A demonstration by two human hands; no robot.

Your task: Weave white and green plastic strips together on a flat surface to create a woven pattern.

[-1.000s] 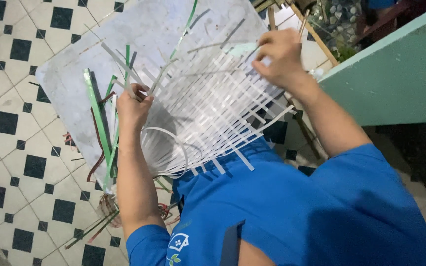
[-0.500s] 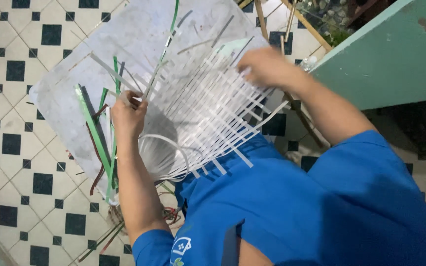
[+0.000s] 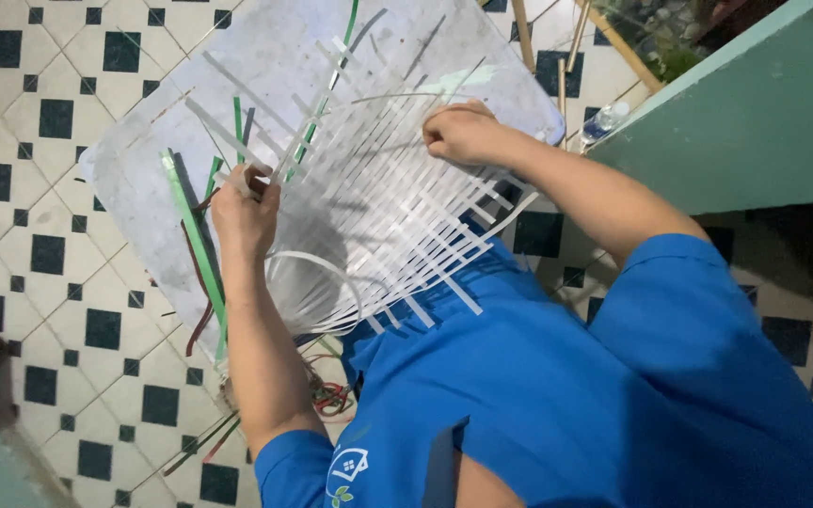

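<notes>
The woven white strips (image 3: 378, 207) lie between the left hand (image 3: 242, 212) and right hand (image 3: 463, 132), both pinching strips.

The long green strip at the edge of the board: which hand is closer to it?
Left. The left hand sits right beside the green strip, gripping white strips. The right hand rests far across the weave.
</notes>
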